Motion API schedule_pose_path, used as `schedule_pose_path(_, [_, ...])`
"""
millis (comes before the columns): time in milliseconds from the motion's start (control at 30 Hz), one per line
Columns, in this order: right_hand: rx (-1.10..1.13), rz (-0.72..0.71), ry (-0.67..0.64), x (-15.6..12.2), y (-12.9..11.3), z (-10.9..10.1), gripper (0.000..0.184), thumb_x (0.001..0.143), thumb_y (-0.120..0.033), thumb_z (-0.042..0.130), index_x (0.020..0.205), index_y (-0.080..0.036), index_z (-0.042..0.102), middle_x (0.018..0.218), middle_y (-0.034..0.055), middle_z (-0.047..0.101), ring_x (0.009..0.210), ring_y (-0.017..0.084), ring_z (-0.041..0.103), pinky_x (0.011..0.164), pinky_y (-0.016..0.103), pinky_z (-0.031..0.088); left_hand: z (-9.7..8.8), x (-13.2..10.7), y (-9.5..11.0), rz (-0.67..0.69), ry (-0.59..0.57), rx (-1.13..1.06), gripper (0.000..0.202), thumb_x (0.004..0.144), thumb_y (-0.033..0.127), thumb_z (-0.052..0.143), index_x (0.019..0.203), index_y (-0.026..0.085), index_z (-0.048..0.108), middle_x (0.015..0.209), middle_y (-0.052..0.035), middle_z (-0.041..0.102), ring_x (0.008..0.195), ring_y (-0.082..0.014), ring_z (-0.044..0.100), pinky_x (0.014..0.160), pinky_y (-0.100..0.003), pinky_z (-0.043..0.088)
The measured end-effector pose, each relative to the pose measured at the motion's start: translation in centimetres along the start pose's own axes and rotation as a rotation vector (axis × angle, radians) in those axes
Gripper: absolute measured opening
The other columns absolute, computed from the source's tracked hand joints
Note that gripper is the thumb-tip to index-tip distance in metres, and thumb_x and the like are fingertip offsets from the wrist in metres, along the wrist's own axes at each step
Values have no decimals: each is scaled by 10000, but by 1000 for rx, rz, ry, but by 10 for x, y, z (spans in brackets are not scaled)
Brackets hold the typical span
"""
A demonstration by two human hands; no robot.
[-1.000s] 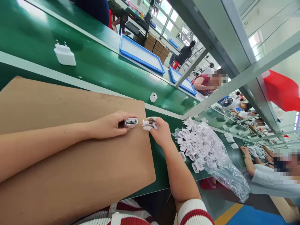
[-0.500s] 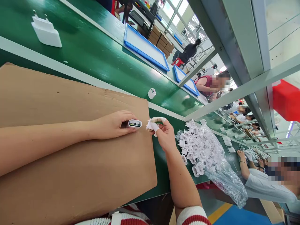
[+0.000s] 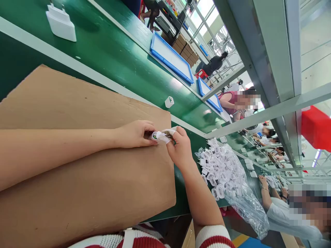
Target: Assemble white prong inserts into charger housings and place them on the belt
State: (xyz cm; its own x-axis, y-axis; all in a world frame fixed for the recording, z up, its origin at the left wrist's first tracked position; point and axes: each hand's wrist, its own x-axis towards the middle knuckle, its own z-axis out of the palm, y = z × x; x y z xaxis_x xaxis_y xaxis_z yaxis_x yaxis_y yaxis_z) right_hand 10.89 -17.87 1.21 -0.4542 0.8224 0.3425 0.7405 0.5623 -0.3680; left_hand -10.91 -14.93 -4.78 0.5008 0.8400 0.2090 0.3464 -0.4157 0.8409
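My left hand (image 3: 136, 134) is closed around a white charger housing (image 3: 154, 135), its open end facing right with a bit of the circuit inside showing. In my right hand (image 3: 181, 146), with white covers on the thumb and a finger, a small white plug cap (image 3: 162, 136) is pinched at the mouth of the housing. The two parts meet or nearly meet; whether the cap sits in the opening I cannot tell. Both hands are over the right part of a brown cardboard sheet (image 3: 103, 186).
A clear plastic bag (image 3: 248, 203) with a heap of white plug caps (image 3: 219, 165) lies right of my right hand. On the green conveyor (image 3: 124, 75) stand a small white charger (image 3: 169, 102) and a larger one (image 3: 60, 24). A metal frame (image 3: 269, 106) crosses overhead; co-workers sit beyond.
My right hand has brought the plug cap left to the housing's open end, closing the gap between them. The housing has turned slightly, and the view has shifted a little.
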Motion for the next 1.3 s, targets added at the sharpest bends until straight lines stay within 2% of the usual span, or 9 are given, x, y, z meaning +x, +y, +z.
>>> schedule_pose_path(133, [-150, -21, -113, 10, -3, 4, 235, 884, -64, 606, 1003, -210, 746, 979, 68, 628, 958, 233, 605, 782, 330, 526, 0, -1, -1, 16, -2, -15, 408, 832, 602, 662, 794, 199, 716, 922, -59, 668, 834, -221, 638, 729, -322, 477])
schedule_pose_path(233, [-196, -32, -161, 12, -6, 3, 277, 880, -36, 579, 1022, -218, 732, 991, 65, 633, 965, 235, 604, 805, 333, 517, 0, -1, -1, 20, -4, -37, 385, 823, 578, 665, 792, 196, 702, 914, -58, 661, 830, -220, 634, 726, -319, 473])
schedule_pose_path(433, [-196, -43, -148, 9, -12, -2, 315, 867, 5, 551, 1005, -218, 727, 974, 66, 626, 956, 239, 598, 800, 334, 496, -1, -1, 2, 24, 23, -29, 376, 813, 556, 683, 721, 195, 643, 840, -51, 636, 778, -215, 606, 697, -323, 451])
schedule_pose_path(567, [-197, -3, -187, 10, -14, 2, 292, 859, 14, 559, 932, -222, 715, 950, 56, 613, 934, 234, 582, 779, 333, 475, 0, -1, 1, 32, 11, -46, 365, 815, 556, 676, 755, 196, 673, 888, -56, 664, 818, -225, 633, 732, -326, 469])
schedule_pose_path(700, [-208, 47, -159, 14, -14, 5, 254, 848, -5, 573, 834, -224, 702, 876, 34, 576, 845, 209, 546, 701, 315, 421, -1, -1, 1, 28, 6, -52, 364, 826, 558, 680, 773, 198, 690, 908, -57, 671, 835, -230, 642, 739, -325, 471])
schedule_pose_path(833, [-81, 64, -134, 14, -12, 2, 311, 830, -10, 560, 944, -220, 760, 887, 30, 603, 837, 196, 585, 690, 297, 441, -2, -1, 2, -4, -5, -54, 373, 814, 567, 691, 759, 198, 685, 877, -54, 651, 782, -218, 617, 694, -320, 461])
schedule_pose_path(933, [-71, 49, -103, 12, -13, 0, 347, 829, -5, 551, 994, -217, 771, 889, 31, 605, 874, 207, 604, 709, 302, 448, -2, -1, 3, -14, -5, -42, 377, 800, 569, 684, 748, 196, 680, 859, -55, 641, 773, -215, 602, 690, -321, 455])
schedule_pose_path(1067, [-147, 44, -145, 12, -16, 1, 273, 820, 19, 562, 859, -208, 710, 873, 27, 568, 855, 205, 573, 706, 306, 428, -2, -1, 5, -27, -3, -50, 379, 796, 576, 673, 747, 200, 666, 867, -57, 647, 793, -222, 612, 705, -323, 457])
schedule_pose_path(1300, [-289, 36, -210, 19, -26, -1, 282, 789, 49, 566, 733, -226, 587, 837, 11, 517, 802, 191, 513, 679, 308, 368, -3, 1, 6, -16, -15, -36, 380, 790, 567, 667, 705, 199, 618, 855, -56, 629, 774, -220, 596, 690, -330, 435])
